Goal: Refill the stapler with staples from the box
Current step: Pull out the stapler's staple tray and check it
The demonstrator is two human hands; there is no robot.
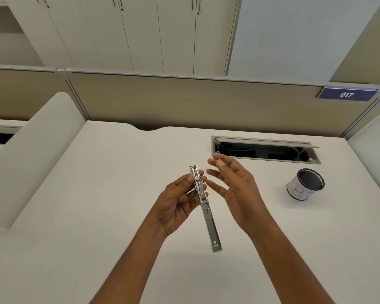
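Smooth white desk (97, 205); rectangular cable hatch (266, 150) open at rear. Cylindrical mesh cup (305, 185) at right. Right hand (235, 185) open, fingers spread, just beside the stapler. Left hand (178, 200) pinches slim metal stapler (204, 205), unfolded, above desk.

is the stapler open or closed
Open: the stapler hangs unfolded in one long line from the left hand, its inner channel facing the camera.
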